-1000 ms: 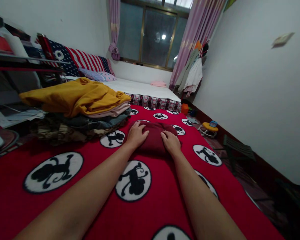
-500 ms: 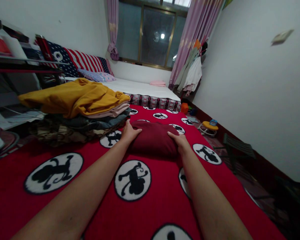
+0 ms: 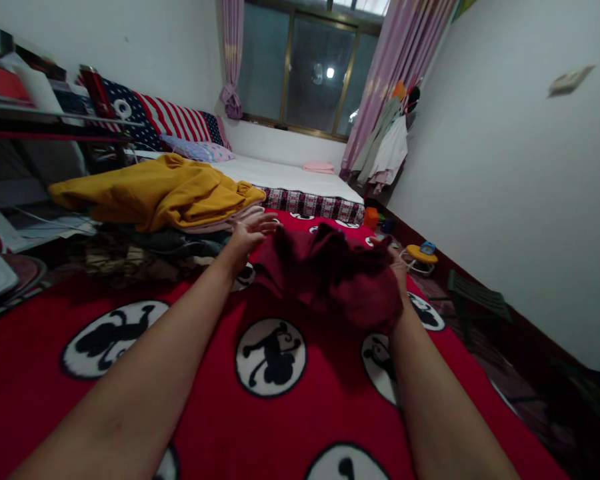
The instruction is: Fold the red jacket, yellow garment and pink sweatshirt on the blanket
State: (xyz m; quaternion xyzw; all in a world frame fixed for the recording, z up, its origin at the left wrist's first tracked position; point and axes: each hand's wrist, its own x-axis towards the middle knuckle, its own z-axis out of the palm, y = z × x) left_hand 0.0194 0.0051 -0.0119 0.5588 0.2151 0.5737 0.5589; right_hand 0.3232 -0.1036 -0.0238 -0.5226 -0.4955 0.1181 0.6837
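A dark red piece of clothing (image 3: 330,280) is bunched and loosely opened above the red blanket (image 3: 205,427), which has white ovals with black monkey figures. My right hand (image 3: 396,257) grips its right side, with most of the fingers hidden by the cloth. Beside its left edge, my left hand (image 3: 247,241) has its fingers spread and appears to hold nothing. Close to that hand lies a pile of clothes, with a mustard-yellow garment (image 3: 165,193) on top and pink, dark denim-like and patterned brown cloth (image 3: 125,260) beneath.
A second bed (image 3: 280,175) with a white sheet stands beneath the window. To the left is a cluttered desk (image 3: 45,117) with a red flask (image 3: 96,92). A yellow stool (image 3: 422,254) and a dark folding seat (image 3: 477,293) stand along the right wall.
The dark red clothing was a smooth, flat bundle between both hands; now it is raised and crumpled. My left hand has come off it to the left, and my right hand has moved right.
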